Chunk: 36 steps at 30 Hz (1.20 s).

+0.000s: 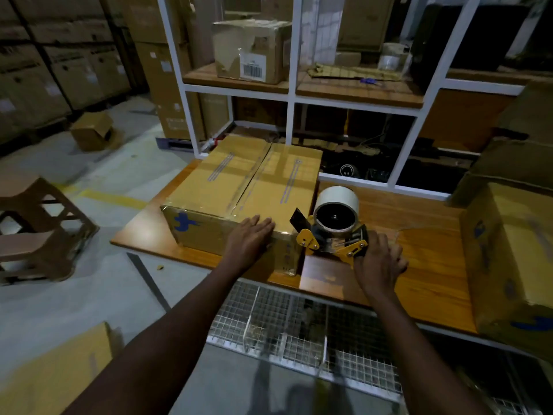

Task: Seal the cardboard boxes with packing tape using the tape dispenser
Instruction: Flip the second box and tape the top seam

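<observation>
A closed cardboard box with a blue logo lies on the wooden table, clear tape running along its centre seam. My left hand rests flat with straight fingers on the box's near top edge. To its right the yellow tape dispenser with a white tape roll stands against the box's near right corner. My right hand grips the dispenser's handle from behind, its fingers curled round it.
A second cardboard box sits at the table's right end. White shelving with boxes rises behind the table. A wire basket hangs under the front edge. A brown stool and loose boxes stand on the floor at left.
</observation>
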Each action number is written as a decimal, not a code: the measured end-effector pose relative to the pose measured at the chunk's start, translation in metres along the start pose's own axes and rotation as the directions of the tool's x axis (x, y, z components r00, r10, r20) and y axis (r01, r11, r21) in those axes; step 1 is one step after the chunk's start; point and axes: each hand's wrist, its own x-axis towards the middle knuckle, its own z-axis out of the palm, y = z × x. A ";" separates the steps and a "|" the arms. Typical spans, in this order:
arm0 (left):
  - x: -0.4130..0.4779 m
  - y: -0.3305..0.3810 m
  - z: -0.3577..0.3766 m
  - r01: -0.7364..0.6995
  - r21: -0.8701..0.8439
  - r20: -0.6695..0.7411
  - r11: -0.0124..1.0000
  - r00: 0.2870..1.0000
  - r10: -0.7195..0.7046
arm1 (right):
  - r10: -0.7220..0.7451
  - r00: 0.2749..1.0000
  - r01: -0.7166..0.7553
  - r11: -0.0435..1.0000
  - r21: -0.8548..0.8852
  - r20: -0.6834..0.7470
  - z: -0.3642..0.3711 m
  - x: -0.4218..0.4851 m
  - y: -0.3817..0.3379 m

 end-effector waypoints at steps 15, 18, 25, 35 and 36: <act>0.006 0.032 -0.007 0.130 -0.073 -0.053 0.989 0.990 -0.134 | 0.021 0.999 -0.021 1.000 0.019 0.024 0.001 0.004 0.050; 0.006 0.035 -0.006 0.159 -0.089 -0.047 0.983 0.985 -0.163 | 0.006 1.000 -0.005 1.000 -0.015 0.028 0.000 0.002 0.067; 0.008 0.044 -0.011 0.213 -0.107 0.000 0.971 0.977 -0.214 | -0.054 0.996 0.062 0.993 -0.100 0.078 0.004 -0.001 0.048; 0.017 0.053 -0.011 0.149 0.130 0.153 0.980 0.974 -0.169 | -0.103 0.988 0.119 0.982 -0.145 0.116 0.007 0.007 0.023; 0.018 0.053 -0.011 0.138 0.143 0.171 0.980 0.972 -0.162 | -0.093 0.988 0.110 0.985 -0.134 0.125 0.009 0.005 0.020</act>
